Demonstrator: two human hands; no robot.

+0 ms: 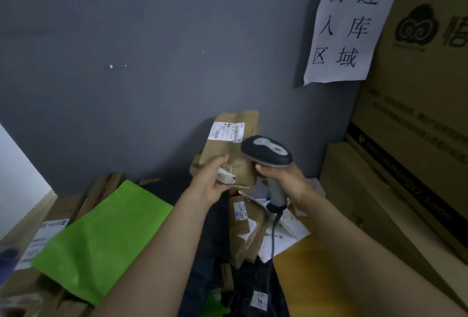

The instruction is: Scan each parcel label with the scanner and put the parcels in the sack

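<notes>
Left hand has its fingers curled round the bottom of a brown paper parcel, holding it upright with the white label up top facing the camera. Right hand is wrapped tight round the handle of the scanner – its head sits just right of the parcel, right below the label. The green sack lies down-left of the parcel, more brown parcels are piled under it, and big cardboard boxes are stacked off to its right.
</notes>
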